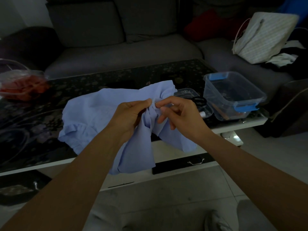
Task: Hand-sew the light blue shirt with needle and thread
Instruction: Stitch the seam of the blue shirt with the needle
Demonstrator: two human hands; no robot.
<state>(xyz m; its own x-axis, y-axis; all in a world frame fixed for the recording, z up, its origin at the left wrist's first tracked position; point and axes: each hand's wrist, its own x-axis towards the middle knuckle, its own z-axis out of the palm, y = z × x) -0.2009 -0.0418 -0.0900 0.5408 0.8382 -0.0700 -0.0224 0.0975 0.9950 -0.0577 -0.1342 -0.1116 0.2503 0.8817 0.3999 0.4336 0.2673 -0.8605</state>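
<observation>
Head view, dim light

- Shirt (93, 110): light blue, most of it spread on the table (116, 80), with the near part pulled off the front edge and hanging toward the lap. Judged reason: the table takes the weight, so only the working fold has to be lifted.
- Left hand (131, 117): fingers (147, 102) clenched on a gathered ridge of the cloth, thumb on top. This holds the fold firm and raised so a stitch can pass through it.
- Right hand (181, 114): thumb and index fingers (173, 101) pinched together just beside the left thumb, other fingers loosely fanned below. A thin glint at the pinch is taken to be the needle (156, 102), tip toward the held fold. It is too small to tell whether the tip is already in the cloth.
- Thread: not discernible.
- Both hands meet at one spot on the shirt, above the table's front edge. Judged step: mid-stitch, needle being set or pushed.
- Supplies sit on the right: scissors (199, 100) on a clear tray (186, 92), with a clear box (233, 95) with blue clips next to it. Probably kept on the needle-hand side for easy reach.
- Risk: poor light, with the left thumb close to the needle's tip
</observation>
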